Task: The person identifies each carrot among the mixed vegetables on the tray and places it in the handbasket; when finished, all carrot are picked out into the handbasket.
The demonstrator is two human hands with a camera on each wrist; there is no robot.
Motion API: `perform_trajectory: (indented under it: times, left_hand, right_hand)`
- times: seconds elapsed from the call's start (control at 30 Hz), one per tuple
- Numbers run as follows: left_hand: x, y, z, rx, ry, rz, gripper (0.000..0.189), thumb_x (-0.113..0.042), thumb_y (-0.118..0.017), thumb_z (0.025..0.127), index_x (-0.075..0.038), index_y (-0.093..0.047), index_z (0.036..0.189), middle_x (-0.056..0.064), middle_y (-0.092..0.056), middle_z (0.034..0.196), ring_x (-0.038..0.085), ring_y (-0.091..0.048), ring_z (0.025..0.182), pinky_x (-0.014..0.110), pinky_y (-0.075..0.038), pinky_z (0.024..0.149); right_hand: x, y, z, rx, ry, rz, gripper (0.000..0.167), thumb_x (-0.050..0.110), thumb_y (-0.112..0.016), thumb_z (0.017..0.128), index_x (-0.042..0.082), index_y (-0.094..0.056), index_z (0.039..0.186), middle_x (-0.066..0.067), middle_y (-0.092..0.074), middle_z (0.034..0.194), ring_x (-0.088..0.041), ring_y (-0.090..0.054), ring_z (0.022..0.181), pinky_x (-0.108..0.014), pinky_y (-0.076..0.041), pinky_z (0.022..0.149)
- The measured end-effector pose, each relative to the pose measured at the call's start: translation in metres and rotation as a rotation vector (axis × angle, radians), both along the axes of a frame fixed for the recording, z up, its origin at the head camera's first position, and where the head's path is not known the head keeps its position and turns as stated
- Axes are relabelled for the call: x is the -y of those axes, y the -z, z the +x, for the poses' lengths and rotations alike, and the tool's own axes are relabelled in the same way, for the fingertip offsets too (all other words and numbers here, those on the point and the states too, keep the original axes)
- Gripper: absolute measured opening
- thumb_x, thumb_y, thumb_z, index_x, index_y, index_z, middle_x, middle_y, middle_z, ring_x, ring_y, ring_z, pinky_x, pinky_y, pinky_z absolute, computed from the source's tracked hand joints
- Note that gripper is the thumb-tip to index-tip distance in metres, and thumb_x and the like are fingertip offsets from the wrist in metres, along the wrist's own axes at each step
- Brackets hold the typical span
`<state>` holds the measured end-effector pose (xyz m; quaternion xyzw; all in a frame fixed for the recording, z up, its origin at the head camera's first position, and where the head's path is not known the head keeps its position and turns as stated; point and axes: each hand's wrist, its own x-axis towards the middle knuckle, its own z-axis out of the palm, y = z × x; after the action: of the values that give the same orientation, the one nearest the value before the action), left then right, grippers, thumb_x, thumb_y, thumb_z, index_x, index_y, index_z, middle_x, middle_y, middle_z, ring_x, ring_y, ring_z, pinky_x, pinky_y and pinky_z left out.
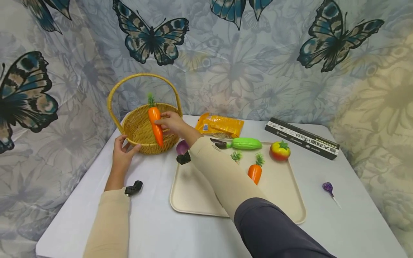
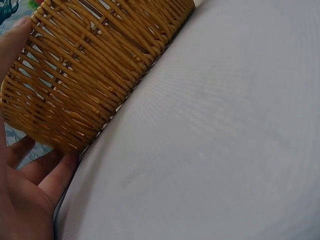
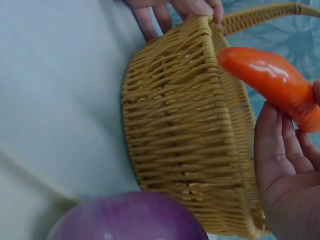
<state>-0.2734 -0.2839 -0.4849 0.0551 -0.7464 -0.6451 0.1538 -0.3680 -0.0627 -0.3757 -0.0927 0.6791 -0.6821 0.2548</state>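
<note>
My right hand (image 1: 174,123) pinches an orange carrot (image 1: 155,120) with a green leafy top between thumb and fingers. The carrot hangs over the mouth of a wicker basket (image 1: 138,123), its tip pointing down near the front rim. In the right wrist view the carrot (image 3: 270,75) is partly cut off by the frame edge. My left hand (image 1: 122,157) grips the basket's front left side, thumb at the rim and fingers against the lower wall, as the left wrist view shows on the wicker (image 2: 95,65). Most of the basket's floor is hidden.
A beige tray (image 1: 193,200) carries another carrot (image 1: 255,173), a green cucumber-like vegetable (image 1: 246,143), a dark eggplant-like piece (image 1: 219,144) and a red-yellow tomato (image 1: 280,151). Around it are a purple onion-like vegetable (image 3: 130,220), an orange packet (image 1: 222,125), a black box (image 1: 301,138) and a lollipop (image 1: 327,187).
</note>
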Motion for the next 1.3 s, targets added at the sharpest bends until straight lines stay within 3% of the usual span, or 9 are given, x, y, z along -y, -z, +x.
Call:
perform_trajectory:
  times: [0.17,0.33,0.47,0.6,1.03,1.3]
  left_hand:
    - [0.004,-0.001,-0.004,-0.005,-0.006,0.009,0.074,-0.017,-0.076,0.087,-0.01,-0.029,0.143,0.005,-0.018,0.159,0.031,-0.031,0.139,0.036,-0.042,0.104]
    - [0.001,-0.005,-0.003,0.013,0.006,0.048,0.075,-0.011,-0.076,0.086,-0.005,-0.028,0.143,0.007,-0.019,0.159,0.033,-0.032,0.139,0.034,-0.044,0.102]
    - [-0.007,-0.017,0.005,0.031,0.016,0.054,0.075,-0.011,-0.076,0.086,-0.002,-0.027,0.142,0.009,-0.018,0.159,0.034,-0.032,0.139,0.036,-0.043,0.103]
    - [-0.011,-0.022,0.009,0.038,0.017,0.043,0.074,-0.013,-0.075,0.087,-0.003,-0.028,0.142,0.011,-0.016,0.159,0.037,-0.029,0.14,0.036,-0.043,0.103]
    - [-0.001,0.0,-0.001,0.0,-0.003,0.011,0.075,-0.018,-0.076,0.087,-0.007,-0.028,0.143,0.006,-0.019,0.159,0.032,-0.033,0.138,0.039,-0.042,0.104]
    - [-0.002,0.0,0.0,0.004,-0.017,0.004,0.074,-0.017,-0.076,0.086,-0.007,-0.029,0.142,0.007,-0.02,0.159,0.032,-0.034,0.138,0.045,-0.039,0.105]
  right_hand:
    - [0.017,0.001,-0.007,0.016,0.074,-0.049,0.052,0.016,-0.075,0.088,0.007,-0.049,0.132,-0.01,-0.065,0.105,-0.026,-0.067,0.093,-0.049,-0.053,0.087]
    - [0.031,0.01,-0.01,-0.066,0.133,-0.013,0.053,0.017,-0.075,0.088,0.008,-0.05,0.134,-0.007,-0.063,0.105,-0.023,-0.065,0.089,-0.048,-0.055,0.084]
    - [0.04,0.02,-0.007,-0.133,0.115,0.056,0.055,0.018,-0.074,0.088,0.01,-0.049,0.136,-0.007,-0.06,0.103,-0.021,-0.064,0.088,-0.041,-0.058,0.076]
    - [0.048,0.028,-0.002,-0.214,0.07,0.147,0.055,0.016,-0.075,0.088,0.011,-0.05,0.136,-0.006,-0.059,0.101,-0.02,-0.064,0.087,-0.035,-0.058,0.071]
    - [0.058,0.031,0.005,-0.436,0.044,0.552,0.052,0.025,-0.076,0.086,0.014,-0.055,0.132,0.0,-0.063,0.094,-0.011,-0.061,0.078,-0.023,-0.053,0.063]
    - [0.059,0.032,0.005,-0.494,0.05,0.638,0.05,0.029,-0.076,0.087,0.014,-0.057,0.131,0.0,-0.064,0.097,-0.011,-0.06,0.08,-0.022,-0.052,0.065]
